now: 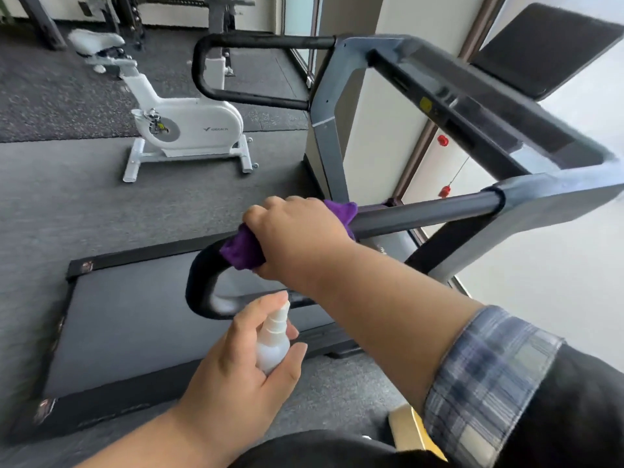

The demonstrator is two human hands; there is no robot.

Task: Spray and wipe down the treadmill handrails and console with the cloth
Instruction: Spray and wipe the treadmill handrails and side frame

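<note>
The treadmill fills the view, tilted. Its near black handrail (pixel 422 212) runs from the grey console frame (pixel 553 194) down to a curved end. My right hand (pixel 297 234) grips a purple cloth (pixel 241 248) wrapped around this rail near the bend. Below it, my left hand (pixel 250 359) holds a small white spray bottle (pixel 273 342), nozzle pointing up toward the rail. The far handrail (pixel 236 67) loops at the upper middle. The console's dark panel (pixel 472 96) and black screen (pixel 543 49) sit at the upper right.
The treadmill belt (pixel 141 319) lies below the rail. A white exercise bike (pixel 182 126) stands on the grey floor to the left. A red safety clip on a cord (pixel 445 190) hangs by the console. A wall and window frame are at the right.
</note>
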